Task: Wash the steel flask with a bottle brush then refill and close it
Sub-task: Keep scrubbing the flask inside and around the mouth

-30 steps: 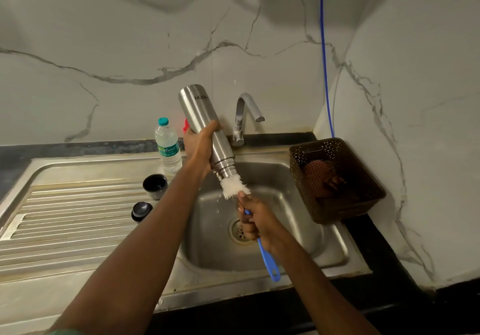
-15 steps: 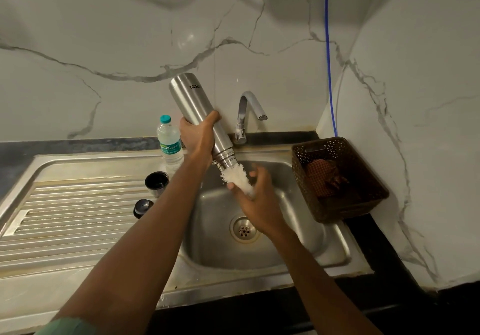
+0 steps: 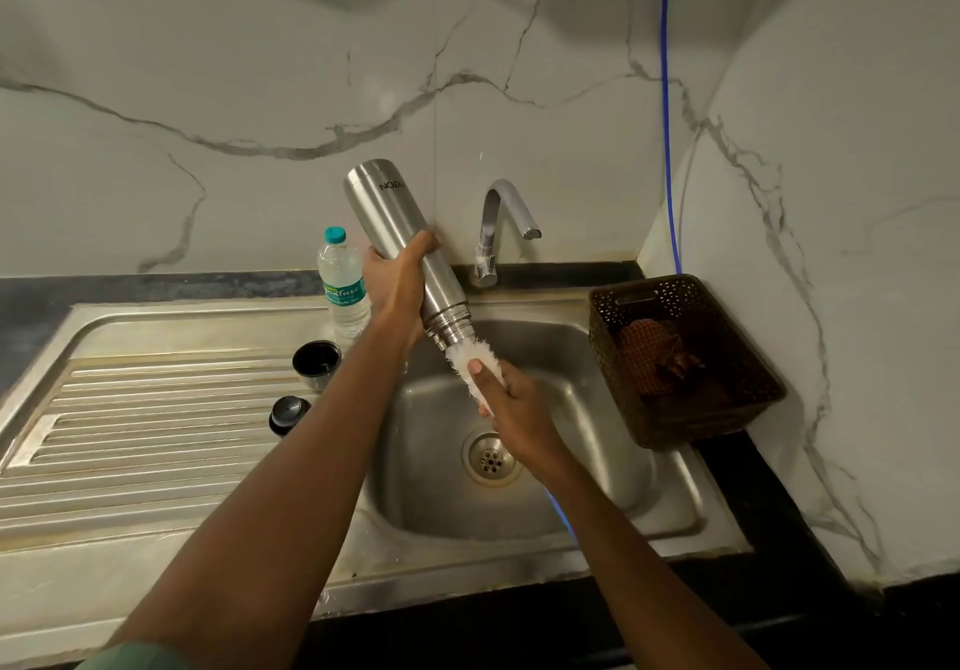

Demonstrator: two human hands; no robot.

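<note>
Steel flask (image 3: 385,212) in left hand (image 3: 392,289)

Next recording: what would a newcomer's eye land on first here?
The steel flask stands out first, tilted mouth-down above the sink and held by the left hand. At its mouth the white bristles of the bottle brush stick out, held by the right hand. A brown basket sits on the counter right of the sink.
</note>
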